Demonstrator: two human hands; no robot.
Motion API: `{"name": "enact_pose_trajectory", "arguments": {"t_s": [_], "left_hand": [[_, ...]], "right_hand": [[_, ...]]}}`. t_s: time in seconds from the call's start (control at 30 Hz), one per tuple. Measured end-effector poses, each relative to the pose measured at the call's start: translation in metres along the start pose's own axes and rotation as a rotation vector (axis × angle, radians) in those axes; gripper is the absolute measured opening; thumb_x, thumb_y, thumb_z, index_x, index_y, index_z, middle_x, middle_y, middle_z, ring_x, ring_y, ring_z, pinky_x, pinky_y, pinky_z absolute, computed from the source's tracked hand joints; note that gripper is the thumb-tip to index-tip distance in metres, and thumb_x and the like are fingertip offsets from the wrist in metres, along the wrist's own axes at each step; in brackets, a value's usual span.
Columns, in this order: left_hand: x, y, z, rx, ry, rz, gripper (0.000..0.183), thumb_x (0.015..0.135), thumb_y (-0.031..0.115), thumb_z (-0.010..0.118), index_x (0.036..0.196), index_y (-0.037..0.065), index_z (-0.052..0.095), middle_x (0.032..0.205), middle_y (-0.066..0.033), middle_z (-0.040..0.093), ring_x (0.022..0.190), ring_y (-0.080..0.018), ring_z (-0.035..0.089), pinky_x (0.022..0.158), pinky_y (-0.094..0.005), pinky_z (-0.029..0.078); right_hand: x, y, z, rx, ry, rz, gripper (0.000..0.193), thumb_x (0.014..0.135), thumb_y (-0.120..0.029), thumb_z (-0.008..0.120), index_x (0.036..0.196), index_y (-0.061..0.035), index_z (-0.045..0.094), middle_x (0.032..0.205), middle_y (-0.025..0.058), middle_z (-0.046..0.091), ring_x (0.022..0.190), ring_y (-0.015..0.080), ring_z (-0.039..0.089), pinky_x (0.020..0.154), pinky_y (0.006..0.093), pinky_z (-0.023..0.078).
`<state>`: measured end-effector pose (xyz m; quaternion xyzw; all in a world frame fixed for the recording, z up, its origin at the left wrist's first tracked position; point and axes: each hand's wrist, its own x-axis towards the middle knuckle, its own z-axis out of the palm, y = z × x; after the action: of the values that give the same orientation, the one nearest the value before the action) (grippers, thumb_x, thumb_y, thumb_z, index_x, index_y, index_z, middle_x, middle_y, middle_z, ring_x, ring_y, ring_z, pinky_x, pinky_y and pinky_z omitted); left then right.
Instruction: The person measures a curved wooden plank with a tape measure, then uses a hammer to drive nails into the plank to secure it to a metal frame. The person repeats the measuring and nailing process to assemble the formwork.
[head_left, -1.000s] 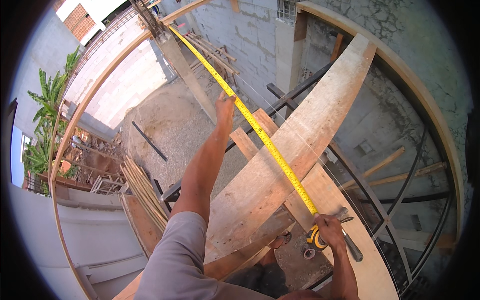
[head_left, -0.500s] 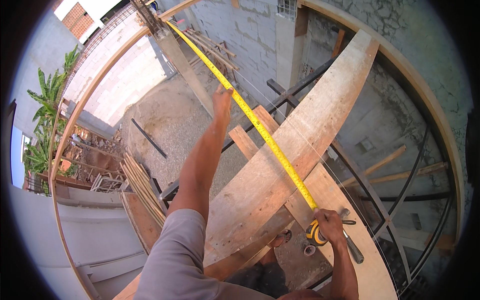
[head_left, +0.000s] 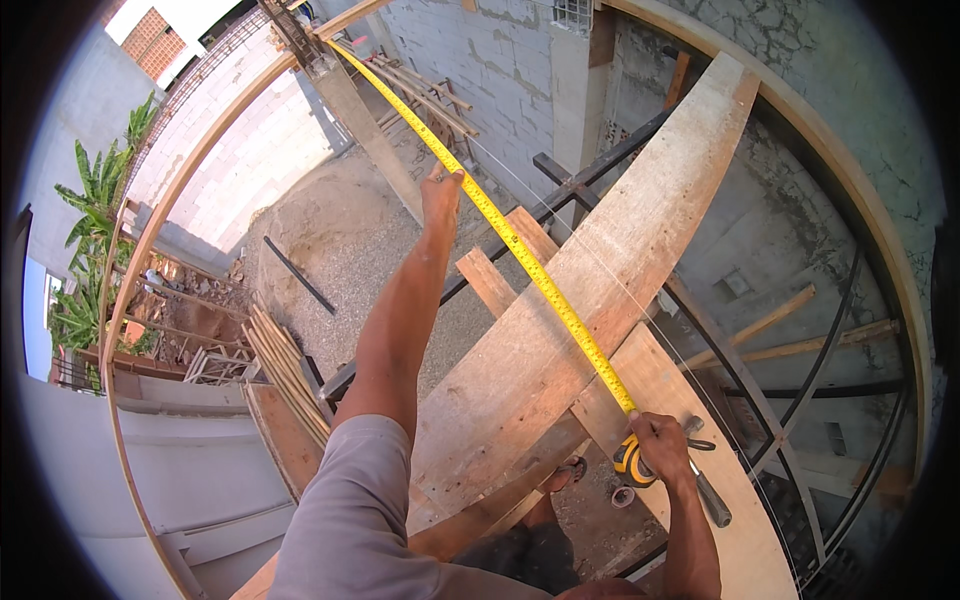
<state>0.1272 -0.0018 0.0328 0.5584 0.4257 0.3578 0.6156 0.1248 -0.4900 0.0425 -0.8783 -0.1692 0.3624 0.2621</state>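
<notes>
A yellow tape measure blade [head_left: 548,288] runs taut from the far upper left, across a wide wooden plank [head_left: 500,385], to its yellow and black case [head_left: 630,466] at the lower right. My right hand [head_left: 660,446] is closed around the case and the blade where it comes out. With the left arm stretched forward, my left hand [head_left: 441,194] pinches the blade's edge partway along. Beside my right hand, a hammer [head_left: 712,498] with a dark handle lies on a pale board [head_left: 735,535]. A thin string [head_left: 620,285] stretches near the blade.
Dark metal beams [head_left: 725,355] and short wood pieces [head_left: 490,283] sit under and beside the planks. Far below are a sand and gravel heap [head_left: 320,215], a bundle of poles [head_left: 285,370] and a roll of tape [head_left: 622,497]. A grey block wall [head_left: 490,75] rises behind.
</notes>
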Motion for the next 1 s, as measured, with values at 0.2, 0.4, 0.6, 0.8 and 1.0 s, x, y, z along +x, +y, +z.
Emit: {"name": "enact_pose_trajectory", "arguments": {"t_s": [0.2,0.4,0.6,0.8,1.0], "left_hand": [[0.002,-0.003,-0.001,0.01,0.009,-0.008,0.058,0.088,0.009,0.066,0.142,0.001,0.046,0.059,0.0049,0.04,0.044,-0.0071,0.033,0.04,-0.0266,0.024],[0.003,-0.004,-0.002,-0.01,0.012,-0.006,0.058,0.088,0.008,0.065,0.142,0.002,0.046,0.059,0.0049,0.04,0.044,-0.0069,0.032,0.04,-0.0264,0.024],[0.002,-0.005,-0.004,-0.021,0.011,-0.015,0.06,0.087,0.008,0.065,0.143,0.002,0.044,0.06,0.0048,0.04,0.044,-0.0073,0.032,0.04,-0.0266,0.024],[0.004,-0.01,-0.006,-0.01,0.015,-0.014,0.059,0.087,0.008,0.066,0.142,0.002,0.045,0.061,0.0041,0.043,0.045,-0.0071,0.033,0.04,-0.0261,0.025],[0.008,-0.011,-0.008,-0.016,0.007,-0.022,0.059,0.088,0.008,0.066,0.143,0.001,0.044,0.068,0.0019,0.049,0.046,-0.0066,0.033,0.04,-0.0253,0.025]], "right_hand": [[0.0,-0.001,0.0,-0.026,0.009,0.0,0.045,0.094,-0.044,0.051,0.085,-0.0029,0.069,0.07,0.0188,0.063,0.072,0.0362,0.064,0.067,0.0444,0.047],[-0.001,-0.004,0.0,-0.015,0.004,0.023,0.046,0.094,-0.044,0.051,0.085,-0.0026,0.068,0.071,0.0189,0.063,0.072,0.0357,0.064,0.068,0.0439,0.047],[-0.001,-0.004,0.001,-0.012,0.013,0.01,0.045,0.094,-0.044,0.051,0.085,-0.0027,0.068,0.069,0.0186,0.063,0.069,0.0344,0.064,0.066,0.0435,0.046],[-0.002,-0.003,0.002,-0.001,0.012,0.019,0.045,0.094,-0.043,0.051,0.084,-0.0025,0.068,0.067,0.0182,0.062,0.066,0.0337,0.062,0.065,0.0429,0.046],[0.002,0.0,0.005,0.011,0.019,-0.028,0.045,0.094,-0.042,0.051,0.082,-0.002,0.067,0.066,0.0184,0.06,0.064,0.0338,0.061,0.063,0.0432,0.045]]}}
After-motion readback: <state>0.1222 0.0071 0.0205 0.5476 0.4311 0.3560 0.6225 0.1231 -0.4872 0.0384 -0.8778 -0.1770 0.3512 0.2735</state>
